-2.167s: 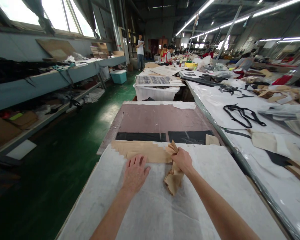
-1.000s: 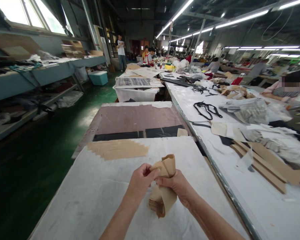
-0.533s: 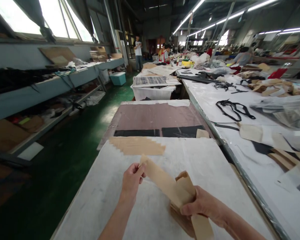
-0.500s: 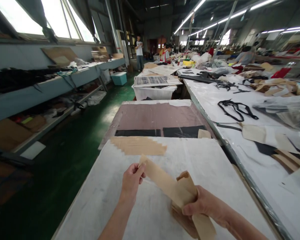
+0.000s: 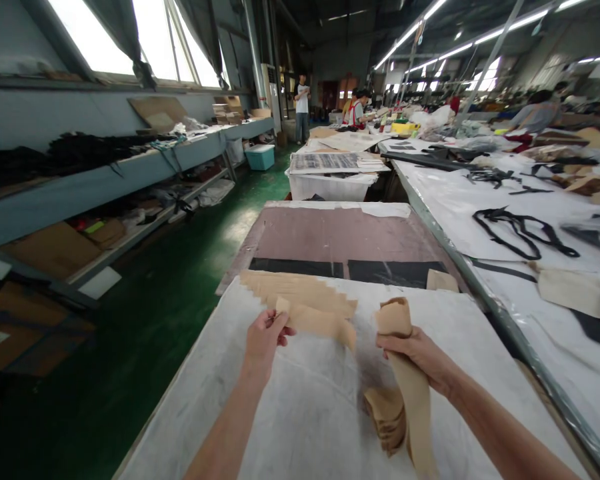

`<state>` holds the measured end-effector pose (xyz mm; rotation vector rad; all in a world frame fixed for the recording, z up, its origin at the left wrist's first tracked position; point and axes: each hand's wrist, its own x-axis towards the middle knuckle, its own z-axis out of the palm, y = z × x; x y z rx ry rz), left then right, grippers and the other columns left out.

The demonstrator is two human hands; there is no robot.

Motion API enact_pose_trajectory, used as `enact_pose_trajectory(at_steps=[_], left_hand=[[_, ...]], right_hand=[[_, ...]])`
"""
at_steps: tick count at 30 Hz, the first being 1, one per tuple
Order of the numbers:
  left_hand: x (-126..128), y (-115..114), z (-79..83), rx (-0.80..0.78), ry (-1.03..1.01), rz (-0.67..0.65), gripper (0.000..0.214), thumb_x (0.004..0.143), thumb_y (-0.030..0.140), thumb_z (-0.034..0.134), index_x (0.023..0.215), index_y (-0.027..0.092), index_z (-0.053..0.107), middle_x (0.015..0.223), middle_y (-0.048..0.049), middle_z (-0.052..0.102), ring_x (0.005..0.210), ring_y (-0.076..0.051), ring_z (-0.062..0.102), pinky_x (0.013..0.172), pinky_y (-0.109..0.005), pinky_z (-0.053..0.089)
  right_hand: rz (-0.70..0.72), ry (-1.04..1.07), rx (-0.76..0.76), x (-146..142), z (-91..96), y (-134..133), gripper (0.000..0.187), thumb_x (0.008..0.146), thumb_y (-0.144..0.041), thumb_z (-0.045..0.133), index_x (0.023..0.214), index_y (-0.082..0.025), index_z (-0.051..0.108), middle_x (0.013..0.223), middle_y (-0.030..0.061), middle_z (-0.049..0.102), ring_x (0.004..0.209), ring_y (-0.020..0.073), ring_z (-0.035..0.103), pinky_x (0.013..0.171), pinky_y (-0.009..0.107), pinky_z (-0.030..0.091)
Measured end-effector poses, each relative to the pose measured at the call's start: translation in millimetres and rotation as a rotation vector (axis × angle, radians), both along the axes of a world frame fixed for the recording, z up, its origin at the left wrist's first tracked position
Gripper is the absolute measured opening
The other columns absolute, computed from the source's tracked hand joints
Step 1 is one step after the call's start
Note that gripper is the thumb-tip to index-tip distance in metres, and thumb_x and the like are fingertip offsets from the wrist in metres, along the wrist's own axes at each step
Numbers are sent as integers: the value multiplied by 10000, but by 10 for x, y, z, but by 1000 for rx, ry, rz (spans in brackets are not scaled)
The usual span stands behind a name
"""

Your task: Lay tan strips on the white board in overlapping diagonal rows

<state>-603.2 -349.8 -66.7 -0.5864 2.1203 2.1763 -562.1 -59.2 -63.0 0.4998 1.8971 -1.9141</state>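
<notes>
Your left hand (image 5: 263,337) pinches the tan strip (image 5: 320,321) running left-right, right hand (image 5: 420,353) fisted round the strip bundle (image 5: 395,319), white sheet (image 5: 305,413) open nearside.

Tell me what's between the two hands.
Head view: the tan strip pinched in the left hand spans most of the gap. Its free end stops short of the right hand, which grips a strip bundle; bare white sheet fills the rest.
</notes>
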Motion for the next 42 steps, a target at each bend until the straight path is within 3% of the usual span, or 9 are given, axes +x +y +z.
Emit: enact_pose_trajectory(at_steps=[5, 11, 14, 17, 21, 27, 30, 34, 42], left_hand=[[240, 103, 299, -244, 117, -237, 216, 794, 389, 601, 809, 177, 562, 491, 61, 554, 420, -66, 439, 444, -173, 317], [664, 463, 694, -122, 187, -596, 191, 852, 367, 552, 793, 186, 540, 659, 33, 602, 519, -76, 533, 528, -191, 397], [713, 478, 764, -26, 166, -528, 211, 850, 381, 552, 778, 184, 529, 603, 33, 579, 483, -70, 492, 463, -177, 339], [636, 345, 662, 62, 111, -326, 231, 809, 406, 599, 795, 184, 538, 500, 65, 487, 433, -53, 382, 413, -164, 257], [481, 128, 302, 191, 9, -148, 306, 707, 450, 682, 808, 186, 564, 488, 87, 422, 412, -39, 321, 389, -159, 210], [144, -36, -136, -98, -33, -62, 324, 685, 482, 618, 762, 176, 546, 520, 57, 517, 396, -64, 433, 370, -178, 271], [-110, -105, -219, -223, -46, -60, 242, 719, 416, 561, 761, 178, 551, 632, 3, 634, 423, -96, 538, 357, -189, 287], [-362, -187, -288, -436, -73, -81, 168, 726, 335, 542, 646, 187, 542, 498, 13, 614, 386, -121, 555, 393, -206, 322], [-459, -231, -365, -620, -146, -106, 149, 688, 301, 558, 589, 190, 567, 468, -5, 624, 400, -151, 568, 423, -238, 367]], right_hand=[[-37, 156, -148, 113, 261, -26, 443, 666, -345, 772, 1048, -151, 665, 692, 2, 620, 619, 122, 510, 560, 221, 414], [477, 219, -264, 294, 603, -388, 533, 619, -221, 794, 1124, -212, 623, 823, -5, 655, 749, 149, 576, 677, 248, 467], [613, 179, -225, 323, 528, -423, 334, 596, -212, 794, 903, -168, 670, 757, -14, 636, 664, 121, 552, 613, 222, 453], [569, 77, -166, 345, 362, -273, 231, 603, -249, 784, 758, -147, 646, 680, -12, 621, 589, 107, 532, 560, 212, 433], [364, 55, -56, 296, 214, -13, 262, 647, -363, 762, 718, -151, 626, 651, 2, 616, 579, 117, 537, 556, 220, 425], [160, 142, 102, -25, 103, -42, 324, 703, -453, 701, 662, -143, 618, 609, 8, 605, 556, 125, 519, 549, 242, 400], [90, 156, 138, -236, -8, -166, 316, 694, -438, 694, 633, -146, 591, 583, 12, 601, 528, 132, 522, 536, 254, 408], [61, 226, 373, -484, -184, -282, 292, 706, -406, 649, 827, -141, 636, 712, 45, 677, 640, 188, 615, 581, 271, 455], [31, 241, 651, -606, -360, -329, 370, 706, -362, 629, 1014, -157, 635, 899, 82, 719, 831, 247, 657, 663, 287, 451]])
